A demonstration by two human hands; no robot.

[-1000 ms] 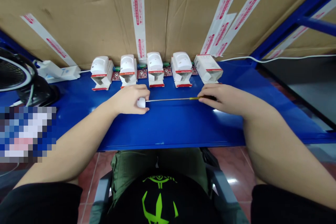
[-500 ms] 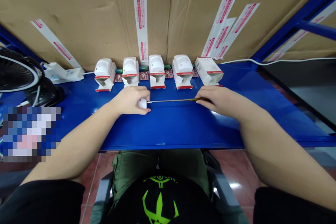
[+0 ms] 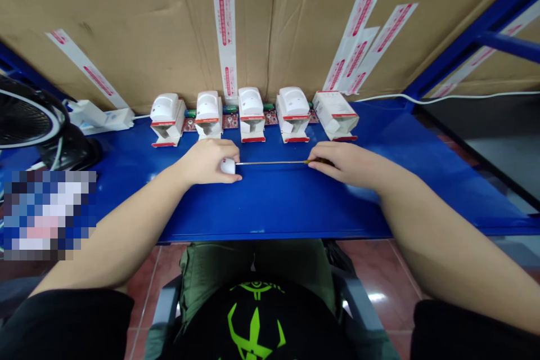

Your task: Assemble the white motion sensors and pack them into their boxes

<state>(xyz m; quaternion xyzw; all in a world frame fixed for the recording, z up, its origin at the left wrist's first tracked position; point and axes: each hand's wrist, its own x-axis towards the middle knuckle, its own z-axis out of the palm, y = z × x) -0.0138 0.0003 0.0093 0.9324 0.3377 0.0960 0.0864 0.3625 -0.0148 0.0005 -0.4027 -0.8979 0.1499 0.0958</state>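
My left hand [image 3: 210,159] is closed round a small white motion sensor [image 3: 228,166] and steadies it low over the blue table [image 3: 261,208]. My fingers cover much of its casing. In my right hand [image 3: 343,162] is a screwdriver [image 3: 272,163], its long thin shaft lying level and pointing left. The tip meets the right-hand end of the sensor; whether it sits in a screw is too small to tell. My fingers hide most of the dark yellowish handle.
Behind my hands stands a row of small open boxes [image 3: 252,129], most with a white sensor [image 3: 250,100] on top. Red circuit boards [image 3: 230,121] and green batteries [image 3: 230,108] lie between them. A black fan [image 3: 29,118] and a power strip [image 3: 99,118] are at the left.
My right hand has shifted slightly left along the screwdriver, so less of its handle shows. The left hand and sensor are almost unmoved.
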